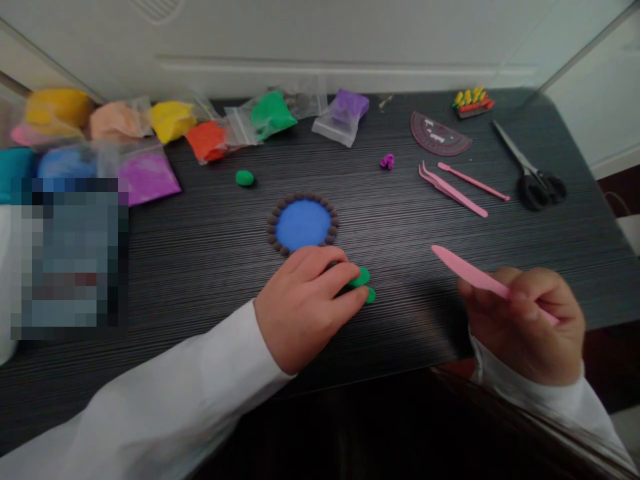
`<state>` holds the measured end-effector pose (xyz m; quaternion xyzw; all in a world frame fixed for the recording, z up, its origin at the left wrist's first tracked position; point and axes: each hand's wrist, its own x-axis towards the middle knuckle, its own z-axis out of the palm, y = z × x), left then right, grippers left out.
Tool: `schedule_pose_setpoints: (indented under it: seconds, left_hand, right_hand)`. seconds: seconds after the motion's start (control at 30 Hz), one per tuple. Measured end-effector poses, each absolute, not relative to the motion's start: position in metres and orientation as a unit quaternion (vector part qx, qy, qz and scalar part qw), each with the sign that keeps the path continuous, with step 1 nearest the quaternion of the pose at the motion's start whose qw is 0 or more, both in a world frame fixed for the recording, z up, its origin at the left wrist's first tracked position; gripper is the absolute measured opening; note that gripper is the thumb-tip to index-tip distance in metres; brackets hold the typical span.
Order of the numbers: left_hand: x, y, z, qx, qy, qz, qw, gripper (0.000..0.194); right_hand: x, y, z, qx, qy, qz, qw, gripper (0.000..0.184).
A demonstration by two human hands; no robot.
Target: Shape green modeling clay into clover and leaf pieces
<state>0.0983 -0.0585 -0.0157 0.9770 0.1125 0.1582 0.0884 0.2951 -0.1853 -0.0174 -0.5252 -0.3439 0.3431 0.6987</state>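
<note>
My left hand point(313, 303) lies palm down on the dark table, fingers stretched out and apart. Its fingertips touch two small flat green clay pieces point(361, 276), partly hidden under them; the thumb is mostly out of sight. Just beyond that hand is a flat blue clay disc point(304, 223) ringed with small brown clay balls point(271, 219); its near edge is covered by the hand. On the right, my right hand point(530, 320) is closed around the handle of a pink plastic clay knife point(467, 270), raised above the table with its blade pointing left.
Bags of coloured clay point(270, 115) line the back and left. A green clay lump point(245, 178) and a purple scrap point(387, 161) lie beyond the disc. Pink tweezers point(453, 190), a thin pink tool point(475, 181), a protractor point(440, 135), scissors point(533, 173) and a small colourful model point(473, 102) are at right.
</note>
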Motion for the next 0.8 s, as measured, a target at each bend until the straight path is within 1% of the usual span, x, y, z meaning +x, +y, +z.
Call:
schedule_pose_setpoints:
  seconds: [0.13,0.23,0.3,0.33,0.47,0.53,0.6,0.67,0.8]
  left_hand:
    - [0.100,-0.059,-0.017,0.978,0.108,0.155,0.089,0.018]
    - [0.100,-0.060,-0.017,0.978,0.105,0.158,0.087,0.020]
    - [0.101,-0.060,-0.017,0.977,0.101,0.168,0.085,0.020]
    - [0.101,-0.061,-0.016,0.977,0.099,0.169,0.083,0.019]
    - [0.102,-0.062,-0.015,0.979,0.099,0.166,0.071,0.018]
    - [0.102,-0.063,-0.014,0.979,0.097,0.170,0.065,0.018]
    - [0.102,-0.063,-0.014,0.979,0.094,0.172,0.062,0.018]
    - [0.102,-0.062,-0.014,0.978,0.091,0.175,0.063,0.019]
    - [0.102,-0.062,-0.014,0.978,0.087,0.173,0.076,0.019]
  right_hand:
    - [0.293,-0.185,-0.014,-0.508,-0.283,0.352,0.733,0.020]
    - [0.292,-0.186,-0.012,-0.511,-0.283,0.363,0.726,0.018]
    - [0.291,-0.186,-0.012,-0.536,-0.317,0.375,0.687,0.015]
    - [0.290,-0.186,-0.012,-0.558,-0.339,0.378,0.656,0.016]
    - [0.292,-0.186,-0.010,-0.647,-0.457,0.363,0.491,0.019]
    - [0.295,-0.186,-0.010,-0.661,-0.504,0.345,0.435,0.024]
    - [0.300,-0.185,-0.012,-0.653,-0.536,0.334,0.418,0.026]
    - [0.305,-0.186,-0.014,-0.638,-0.555,0.327,0.421,0.026]
    - [0.306,-0.186,-0.017,-0.652,-0.534,0.313,0.439,0.016]
